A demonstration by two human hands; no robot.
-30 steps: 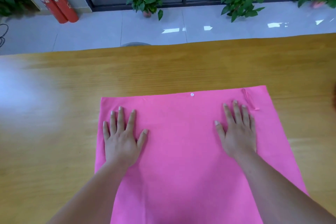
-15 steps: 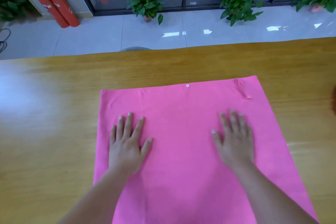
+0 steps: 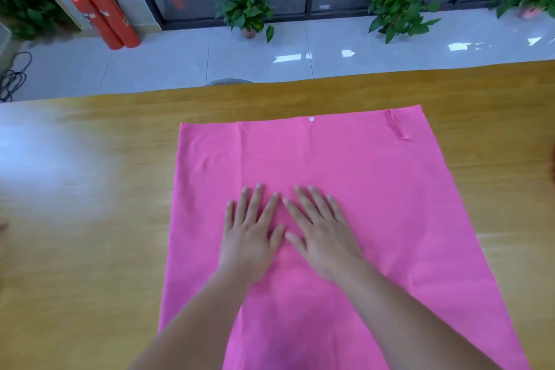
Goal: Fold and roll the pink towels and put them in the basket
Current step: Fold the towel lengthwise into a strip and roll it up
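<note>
**Both hands flat on towel centre**

Pink towel (image 3: 375,189) is lying spread flat on the wooden table (image 3: 90,249), with its near end running out of frame at 6 o'clock. Left hand (image 3: 250,237) and right hand (image 3: 322,237) are pressing side by side on its middle, fingers straight, gripping nothing. Far edge at 12 o'clock is lying straight, with a white snap (image 3: 311,119) on it. Bare tabletop is showing at 9, 12 and 3 o'clock.

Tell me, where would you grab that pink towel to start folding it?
Probably at its two far corners, one per hand, pinching from the outer sides. The pink towel lies flat on the table, so only edges lift; the left hand and right hand rest on its middle, where nothing can be pinched.
</note>
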